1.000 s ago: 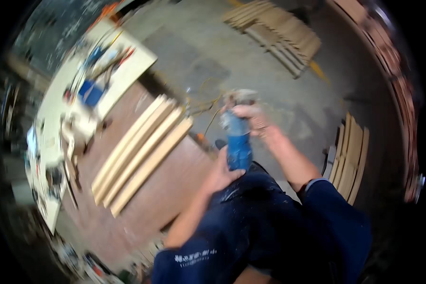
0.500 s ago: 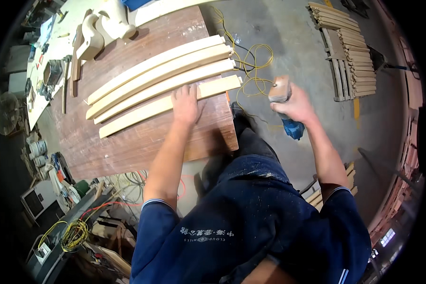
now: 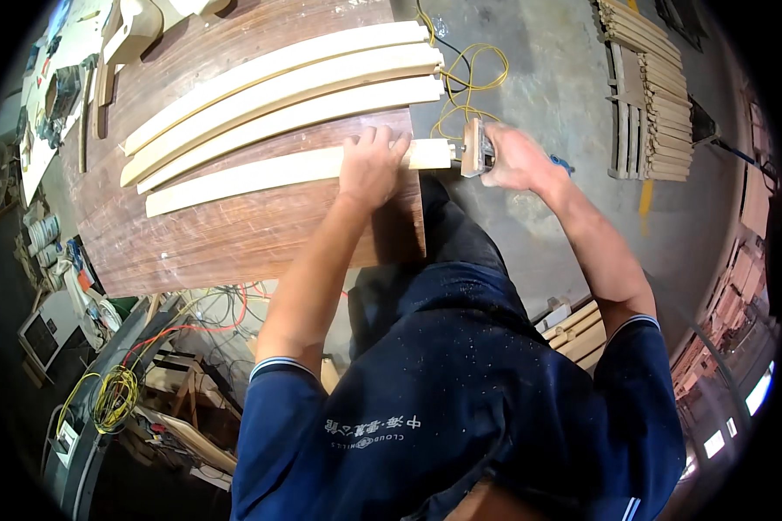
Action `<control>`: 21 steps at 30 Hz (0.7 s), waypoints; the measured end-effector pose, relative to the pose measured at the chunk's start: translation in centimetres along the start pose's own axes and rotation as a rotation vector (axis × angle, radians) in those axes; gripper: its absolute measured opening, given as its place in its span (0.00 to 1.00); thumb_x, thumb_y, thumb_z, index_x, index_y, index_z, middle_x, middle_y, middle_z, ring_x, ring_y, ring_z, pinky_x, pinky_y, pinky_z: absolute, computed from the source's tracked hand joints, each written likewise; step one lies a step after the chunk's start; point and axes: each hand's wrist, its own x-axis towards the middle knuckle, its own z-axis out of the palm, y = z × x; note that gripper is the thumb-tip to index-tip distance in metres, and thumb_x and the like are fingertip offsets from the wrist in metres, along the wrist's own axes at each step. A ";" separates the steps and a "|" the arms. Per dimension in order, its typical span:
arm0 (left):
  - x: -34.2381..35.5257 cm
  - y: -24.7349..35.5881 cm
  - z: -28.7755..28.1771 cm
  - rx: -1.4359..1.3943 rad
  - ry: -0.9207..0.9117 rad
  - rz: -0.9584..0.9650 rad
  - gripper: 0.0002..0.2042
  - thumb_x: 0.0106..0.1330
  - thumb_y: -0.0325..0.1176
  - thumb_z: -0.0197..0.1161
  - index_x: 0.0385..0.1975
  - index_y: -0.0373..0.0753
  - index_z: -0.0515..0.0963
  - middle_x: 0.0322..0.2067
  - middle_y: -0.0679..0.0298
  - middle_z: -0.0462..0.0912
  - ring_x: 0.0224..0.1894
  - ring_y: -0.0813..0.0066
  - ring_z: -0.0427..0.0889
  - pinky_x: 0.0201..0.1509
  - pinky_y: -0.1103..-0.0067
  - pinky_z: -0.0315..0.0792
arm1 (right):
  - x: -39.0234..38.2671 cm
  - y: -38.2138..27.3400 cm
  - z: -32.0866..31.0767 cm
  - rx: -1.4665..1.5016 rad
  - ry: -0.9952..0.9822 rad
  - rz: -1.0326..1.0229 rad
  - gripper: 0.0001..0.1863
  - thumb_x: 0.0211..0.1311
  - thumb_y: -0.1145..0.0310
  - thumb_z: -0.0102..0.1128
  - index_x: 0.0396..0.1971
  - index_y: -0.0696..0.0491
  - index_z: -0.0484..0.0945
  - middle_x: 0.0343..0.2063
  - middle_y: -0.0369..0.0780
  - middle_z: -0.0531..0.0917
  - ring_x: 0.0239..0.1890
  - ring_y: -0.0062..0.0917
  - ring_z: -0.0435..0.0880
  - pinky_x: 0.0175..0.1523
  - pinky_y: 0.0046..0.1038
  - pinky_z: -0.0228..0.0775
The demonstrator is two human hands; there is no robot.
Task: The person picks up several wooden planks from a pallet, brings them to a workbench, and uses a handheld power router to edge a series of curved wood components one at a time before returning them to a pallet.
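A pale, slightly curved wooden rail (image 3: 252, 184) lies across the near side of the brown tabletop (image 3: 269, 239), its right end jutting past the edge. My left hand (image 3: 372, 172) rests over it near that end, fingers curled over the far side and holding it down. In my right hand (image 3: 520, 158) is a blue trim router with a wooden base (image 3: 473, 149). The router lies on its side, its base facing the rail's end, close against it; whether they touch I cannot tell. Three similar rails (image 3: 287, 94) lie side by side beyond.
Yellow cord (image 3: 487, 85) loops on the floor past the table's right edge. A stack of wooden pieces (image 3: 660, 113) sits at the far right. Carved curved wooden parts (image 3: 135, 30) stand at the table's far left. More wood pieces (image 3: 578, 334) lie beside me, low right.
My right hand has brought the router left and turned it, so its base faces the rail's end. My left hand has slid right along the rail. The view has shifted.
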 end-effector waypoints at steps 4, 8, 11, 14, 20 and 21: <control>0.2 -0.2 0.2 -0.012 -0.002 -0.014 0.20 0.65 0.34 0.64 0.58 0.58 0.82 0.45 0.66 0.79 0.51 0.65 0.78 0.50 0.66 0.70 | 0.9 0.0 0.5 -0.113 -0.001 -0.018 0.24 0.40 0.65 0.74 0.38 0.60 0.78 0.41 0.54 0.84 0.48 0.54 0.83 0.54 0.47 0.77; 0.3 -0.1 0.2 -0.025 -0.007 -0.025 0.20 0.66 0.35 0.64 0.58 0.58 0.82 0.45 0.66 0.79 0.51 0.65 0.78 0.50 0.66 0.70 | 1.2 -1.0 0.1 -0.116 -0.083 0.010 0.27 0.38 0.67 0.76 0.41 0.60 0.76 0.39 0.53 0.82 0.46 0.56 0.82 0.54 0.47 0.77; 0.3 -0.1 0.3 -0.025 -0.020 -0.036 0.20 0.66 0.35 0.63 0.58 0.58 0.82 0.45 0.66 0.79 0.52 0.65 0.78 0.50 0.66 0.70 | 1.4 -2.3 -0.5 -0.128 -0.129 0.044 0.28 0.39 0.66 0.76 0.42 0.60 0.76 0.41 0.54 0.84 0.48 0.56 0.83 0.54 0.48 0.77; 0.0 -0.2 0.4 -0.014 -0.003 -0.041 0.20 0.66 0.35 0.63 0.58 0.58 0.82 0.45 0.66 0.79 0.52 0.65 0.78 0.51 0.66 0.70 | 1.7 -3.6 -0.5 -0.152 -0.163 0.084 0.30 0.40 0.65 0.76 0.45 0.60 0.75 0.42 0.56 0.84 0.50 0.56 0.83 0.55 0.48 0.77; 0.3 -0.2 0.5 -0.052 0.036 -0.035 0.20 0.66 0.34 0.62 0.58 0.57 0.82 0.45 0.67 0.79 0.52 0.65 0.78 0.51 0.66 0.70 | 1.6 -3.2 -0.3 -0.210 -0.212 0.087 0.31 0.41 0.64 0.75 0.46 0.62 0.73 0.42 0.57 0.85 0.51 0.56 0.83 0.56 0.48 0.77; 0.3 -0.2 0.6 -0.051 0.033 -0.037 0.19 0.66 0.34 0.62 0.57 0.57 0.82 0.45 0.67 0.79 0.52 0.65 0.78 0.51 0.66 0.70 | 1.5 -3.4 -0.3 -0.217 -0.214 0.078 0.31 0.41 0.64 0.75 0.45 0.62 0.73 0.42 0.57 0.84 0.51 0.56 0.83 0.57 0.48 0.77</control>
